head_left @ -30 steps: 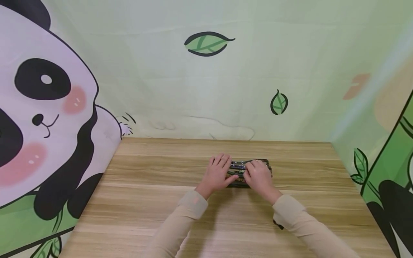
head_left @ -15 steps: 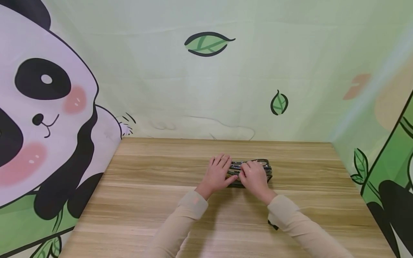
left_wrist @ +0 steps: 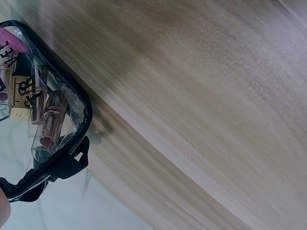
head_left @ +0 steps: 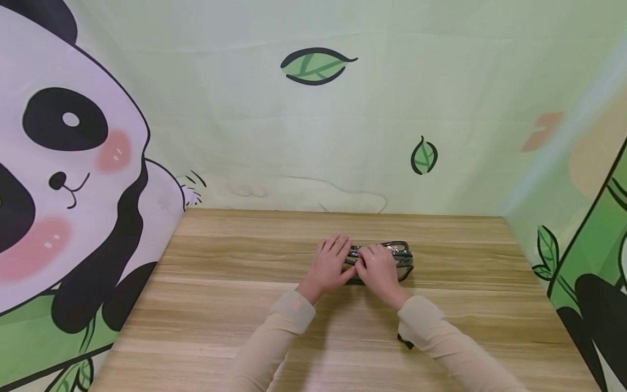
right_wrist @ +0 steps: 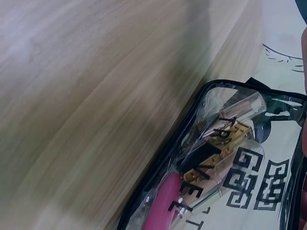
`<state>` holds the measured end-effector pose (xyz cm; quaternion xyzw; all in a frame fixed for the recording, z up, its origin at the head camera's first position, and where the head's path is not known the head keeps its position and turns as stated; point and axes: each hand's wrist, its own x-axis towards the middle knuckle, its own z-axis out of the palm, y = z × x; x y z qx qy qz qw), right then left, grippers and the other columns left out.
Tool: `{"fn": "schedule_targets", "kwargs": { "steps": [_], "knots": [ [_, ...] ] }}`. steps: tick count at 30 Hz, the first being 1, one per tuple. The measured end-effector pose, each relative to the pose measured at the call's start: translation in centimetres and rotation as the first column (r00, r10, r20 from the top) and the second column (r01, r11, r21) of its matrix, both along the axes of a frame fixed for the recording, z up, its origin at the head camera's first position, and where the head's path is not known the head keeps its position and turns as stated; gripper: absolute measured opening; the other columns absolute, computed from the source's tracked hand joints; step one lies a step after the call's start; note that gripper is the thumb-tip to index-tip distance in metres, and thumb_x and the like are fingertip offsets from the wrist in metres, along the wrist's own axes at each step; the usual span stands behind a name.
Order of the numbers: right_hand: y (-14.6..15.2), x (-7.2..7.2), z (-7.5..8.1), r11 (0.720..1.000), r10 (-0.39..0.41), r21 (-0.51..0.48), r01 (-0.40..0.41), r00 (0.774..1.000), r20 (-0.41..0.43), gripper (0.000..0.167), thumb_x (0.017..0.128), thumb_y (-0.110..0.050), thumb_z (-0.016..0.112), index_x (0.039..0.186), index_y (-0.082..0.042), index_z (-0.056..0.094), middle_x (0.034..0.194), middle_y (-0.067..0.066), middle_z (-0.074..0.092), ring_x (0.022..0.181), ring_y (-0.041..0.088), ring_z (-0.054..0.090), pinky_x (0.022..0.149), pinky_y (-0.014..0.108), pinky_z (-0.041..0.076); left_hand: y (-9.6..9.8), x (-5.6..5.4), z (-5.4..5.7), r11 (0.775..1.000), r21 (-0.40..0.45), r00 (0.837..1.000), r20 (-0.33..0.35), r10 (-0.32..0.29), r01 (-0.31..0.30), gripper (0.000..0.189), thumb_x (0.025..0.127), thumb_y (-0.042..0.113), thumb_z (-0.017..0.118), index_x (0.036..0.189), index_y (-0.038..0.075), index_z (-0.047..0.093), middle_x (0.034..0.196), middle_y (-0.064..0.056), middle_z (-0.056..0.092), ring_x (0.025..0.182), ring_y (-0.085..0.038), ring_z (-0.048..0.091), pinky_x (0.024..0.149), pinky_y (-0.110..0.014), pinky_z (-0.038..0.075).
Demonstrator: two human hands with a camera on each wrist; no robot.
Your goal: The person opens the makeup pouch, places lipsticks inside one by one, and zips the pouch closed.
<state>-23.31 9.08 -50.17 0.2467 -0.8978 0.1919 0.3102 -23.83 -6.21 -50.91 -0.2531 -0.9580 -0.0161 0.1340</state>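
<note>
A clear cosmetic bag [head_left: 403, 255] with black trim lies at the middle of the table. Over its left end, my left hand [head_left: 323, 264] holds it, fingers at the far side and thumb along the front. My right hand [head_left: 381, 269] is curled over the bag's top, close beside the left thumb, pinching at the zipper line; the pull itself is hidden under the fingers. Through the plastic, the left wrist view shows a lip gloss tube [left_wrist: 49, 127] and a gold-and-black item [left_wrist: 20, 93]. A pink item [right_wrist: 165, 201] and black lettering show in the right wrist view.
The wooden table [head_left: 235, 256] reaches back to a pale green wall cloth [head_left: 220, 109] printed with leaves and a panda [head_left: 73, 163]. A small black piece [head_left: 405, 342] shows under the right sleeve cuff [head_left: 420, 316].
My right hand has slid left along the bag's top toward my left hand, uncovering more of its right end. The left hand and the bag have stayed in place.
</note>
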Motion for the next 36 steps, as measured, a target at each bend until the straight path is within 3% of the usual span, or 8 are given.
{"fn": "schedule_targets", "kwargs": {
  "steps": [15, 25, 32, 36],
  "knots": [
    [-1.8, 0.0, 0.1, 0.996, -0.001, -0.093, 0.003, 1.000, 0.021, 0.007, 0.066, -0.007, 0.061, 0.064, -0.008, 0.054, 0.062, 0.003, 0.053, 0.061, 0.020, 0.050, 0.055, 0.032, 0.041, -0.4, -0.1, -0.6, 0.998, 0.029, 0.992, -0.112, -0.051, 0.055, 0.062, 0.083, 0.045, 0.050, 0.131, 0.006, 0.042, 0.133, -0.007, 0.044, 0.124, -0.027, 0.037, 0.099, -0.043, 0.033],
    [-2.4, 0.2, 0.7, 0.995, 0.011, -0.102, -0.008, 0.999, 0.032, 0.008, 0.067, -0.006, 0.062, 0.064, -0.009, 0.055, 0.063, 0.001, 0.054, 0.060, 0.018, 0.050, 0.056, 0.031, 0.041, -0.8, -0.2, -1.1, 0.981, 0.137, 0.973, -0.203, -0.108, 0.137, 0.059, 0.079, 0.038, 0.056, 0.125, 0.002, 0.048, 0.128, -0.012, 0.049, 0.121, -0.029, 0.041, 0.098, -0.043, 0.035],
    [-1.9, 0.1, 0.9, 0.995, 0.010, -0.096, 0.000, 0.995, 0.102, 0.009, 0.069, -0.006, 0.061, 0.064, -0.010, 0.054, 0.061, -0.001, 0.053, 0.059, 0.016, 0.049, 0.056, 0.031, 0.041, -1.4, -0.3, -1.2, 0.961, 0.193, 0.964, -0.212, -0.158, 0.200, 0.059, 0.079, 0.036, 0.057, 0.124, -0.002, 0.048, 0.126, -0.015, 0.050, 0.119, -0.031, 0.043, 0.099, -0.043, 0.035],
    [-1.6, -0.1, 1.0, 0.995, -0.002, -0.096, 0.013, 0.994, 0.109, 0.009, 0.069, -0.007, 0.061, 0.064, -0.011, 0.055, 0.060, -0.001, 0.054, 0.059, 0.015, 0.050, 0.055, 0.031, 0.042, -1.9, -0.3, -1.2, 0.966, 0.187, 0.969, -0.201, -0.141, 0.180, 0.061, 0.081, 0.039, 0.056, 0.126, 0.000, 0.046, 0.128, -0.013, 0.048, 0.120, -0.028, 0.043, 0.099, -0.041, 0.035]
  ]
}}
